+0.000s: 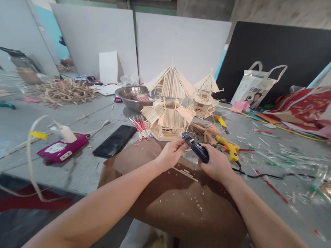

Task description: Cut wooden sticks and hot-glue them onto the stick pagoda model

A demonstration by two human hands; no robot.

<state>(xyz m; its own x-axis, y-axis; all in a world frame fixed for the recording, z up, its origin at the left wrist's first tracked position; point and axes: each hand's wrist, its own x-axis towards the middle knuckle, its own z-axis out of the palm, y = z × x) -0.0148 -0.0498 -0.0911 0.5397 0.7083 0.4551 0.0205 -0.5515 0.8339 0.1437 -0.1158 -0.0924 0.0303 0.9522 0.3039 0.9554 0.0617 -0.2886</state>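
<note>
My right hand [217,164] is closed around a dark blue cutter tool [195,146], whose tip points up and left toward my left hand [171,153]. The left hand's fingers are pinched together at the tool's tip, over a thin wooden stick that I can barely make out. Both hands hover above a brown paper sheet [174,199]. Just beyond them stands a two-tiered pavilion model of wooden sticks [169,105], with a smaller stick pavilion [205,96] to its right.
A yellow glue gun [229,146] lies right of my hands with its black cord. A black phone [115,140], a pink power bank [63,147], red-wrapped chopsticks [139,125], a metal bowl [132,96] and a stick pile [64,91] lie left. Bags and plastic scraps litter the right.
</note>
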